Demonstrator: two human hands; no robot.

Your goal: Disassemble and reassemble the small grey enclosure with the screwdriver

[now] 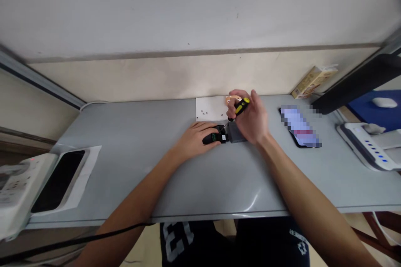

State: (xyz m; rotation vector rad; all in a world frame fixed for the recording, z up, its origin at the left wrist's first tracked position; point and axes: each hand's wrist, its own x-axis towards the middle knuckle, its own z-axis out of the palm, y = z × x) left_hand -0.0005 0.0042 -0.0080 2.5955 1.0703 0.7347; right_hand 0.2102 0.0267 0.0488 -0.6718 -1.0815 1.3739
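Note:
My left hand is closed around a small black device lying on the desk; it looks opened up, with a bit of green circuit board showing. I cannot tell its exact kind. My right hand grips a black and yellow screwdriver, its shaft slanting down to the left toward the device. Whether the tip touches it is too small to tell. A dark grey box-like piece sits right of the device, partly covered by my right hand. Behind lies a white sheet with several tiny dark pieces, probably screws.
An orange patterned item is partly hidden behind my right fingers. A lit phone lies to the right, near a power strip and a carton. At left are a dark phone and a white socket block. A wall borders the desk.

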